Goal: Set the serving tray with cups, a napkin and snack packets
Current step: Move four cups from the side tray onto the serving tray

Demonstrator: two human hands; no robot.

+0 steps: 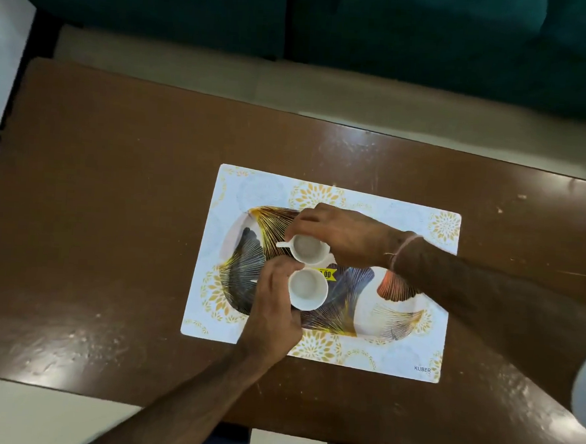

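Left hand (272,309) and right hand (338,236) grip touching cups (307,289) mid-tray (395,317).

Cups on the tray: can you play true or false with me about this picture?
1. Two white cups sit on the tray. True.
2. The cups are full of tea. False: both look empty.
3. Each hand is at a cup. True.
4. The tray rests on a flowery mat. True.
5. Snack packets lie on the tray. False: none are in view.
6. The table is green. False: it is brown.
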